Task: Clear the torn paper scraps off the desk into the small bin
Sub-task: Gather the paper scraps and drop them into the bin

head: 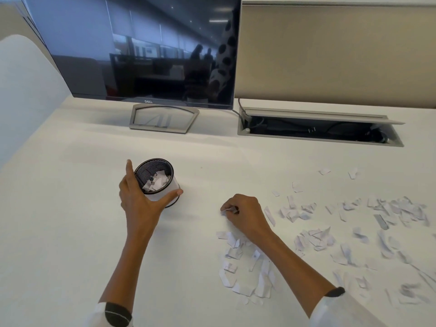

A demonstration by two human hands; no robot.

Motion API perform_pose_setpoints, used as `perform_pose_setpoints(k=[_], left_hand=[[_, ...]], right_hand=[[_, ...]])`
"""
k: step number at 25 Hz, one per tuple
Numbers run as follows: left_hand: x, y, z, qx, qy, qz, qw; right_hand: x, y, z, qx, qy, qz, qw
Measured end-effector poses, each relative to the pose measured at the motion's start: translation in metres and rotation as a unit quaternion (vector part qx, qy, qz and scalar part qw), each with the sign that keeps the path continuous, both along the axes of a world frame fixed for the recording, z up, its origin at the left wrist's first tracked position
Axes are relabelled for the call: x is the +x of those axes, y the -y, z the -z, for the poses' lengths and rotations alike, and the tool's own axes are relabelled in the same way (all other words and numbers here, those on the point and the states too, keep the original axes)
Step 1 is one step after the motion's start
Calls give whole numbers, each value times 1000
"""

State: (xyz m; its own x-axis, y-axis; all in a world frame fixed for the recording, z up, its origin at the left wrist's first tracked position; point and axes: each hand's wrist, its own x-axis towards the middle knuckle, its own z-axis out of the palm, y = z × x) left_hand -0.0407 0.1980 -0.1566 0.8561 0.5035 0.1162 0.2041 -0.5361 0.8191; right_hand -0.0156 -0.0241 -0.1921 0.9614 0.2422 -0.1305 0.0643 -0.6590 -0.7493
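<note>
Two hands work over the white counter [70,232]. We see the left hand [139,199] cupping the small bin [157,180], a black mesh cup tilted toward the right, with index finger stretched up along its far side and thumb across its near wall; its grip is clamped on the bin. Some torn pieces already lie inside the cup. Our right hand [245,214] rests on the counter to the right of the bin, well apart from it, fingers curled and its grip pinched together on a small white scrap [227,210]. Just below that wrist lies one heap of paper scraps [245,267], and many more are scattered over the right side of the counter. Behind the bin stands a dark monitor [141,48] on a grey stand, and to its right an open cable hatch [318,128] is set into the counter.
</note>
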Motion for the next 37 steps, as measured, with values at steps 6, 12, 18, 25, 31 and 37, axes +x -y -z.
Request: perform_pose_setpoints(k=[6, 12, 18, 25, 31, 37], left_hand=[[2, 5, 6, -68, 25, -8, 997], [-31, 73, -19, -133, 68, 149, 977], [-61, 135, -35, -174, 60, 220, 958], [-85, 189, -48, -240, 36, 278, 929], [-77, 236, -43, -242, 33, 342, 907], [-80, 260, -26, -229, 21, 357, 905]], right_hand=[[10, 0, -51, 230, -13, 119, 966], [2, -3, -121, 238, 35, 52, 969], [-40, 47, -138, 144, 36, 13, 989], [-50, 183, -84, 109, 77, 247, 960], [-19, 327, -26, -228, 45, 377, 896], [-1, 355, -3, -365, -1, 242, 899]])
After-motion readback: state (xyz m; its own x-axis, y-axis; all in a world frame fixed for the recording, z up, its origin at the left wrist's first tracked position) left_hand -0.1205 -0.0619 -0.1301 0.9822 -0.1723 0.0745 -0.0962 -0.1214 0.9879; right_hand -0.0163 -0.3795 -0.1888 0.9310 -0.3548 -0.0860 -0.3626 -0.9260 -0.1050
